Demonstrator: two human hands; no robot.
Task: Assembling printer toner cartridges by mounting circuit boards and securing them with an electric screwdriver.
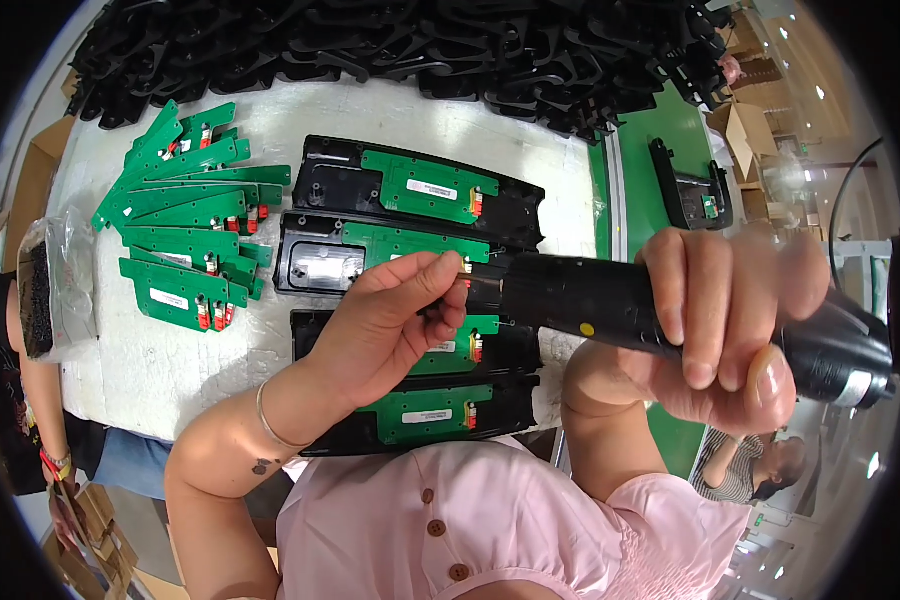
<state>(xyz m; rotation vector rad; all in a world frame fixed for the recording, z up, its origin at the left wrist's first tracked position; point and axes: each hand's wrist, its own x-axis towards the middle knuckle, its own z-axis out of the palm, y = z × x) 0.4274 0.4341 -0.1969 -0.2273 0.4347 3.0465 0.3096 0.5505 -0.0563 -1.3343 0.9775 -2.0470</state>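
My right hand point(715, 330) is wrapped round a black electric screwdriver point(585, 297) with a yellow dot on its barrel, held level and pointing left. Its thin bit reaches my left hand point(395, 315), whose thumb and forefinger are pinched at the tip; whatever small piece they hold is hidden. Below the hands, several black plastic housings point(515, 205) lie in a column on the table. A green circuit board point(425, 185) with a white label and a red-and-white connector sits in each. My left hand and wrist partly cover the middle housings.
Loose green circuit boards point(195, 200) are fanned out in a pile on the left of the white padded table point(90, 375). Black plastic parts point(400, 45) are heaped along the back. A clear bag point(70, 290) lies at the left edge; another housing point(690, 190) rests on the green surface at right. Other people are nearby.
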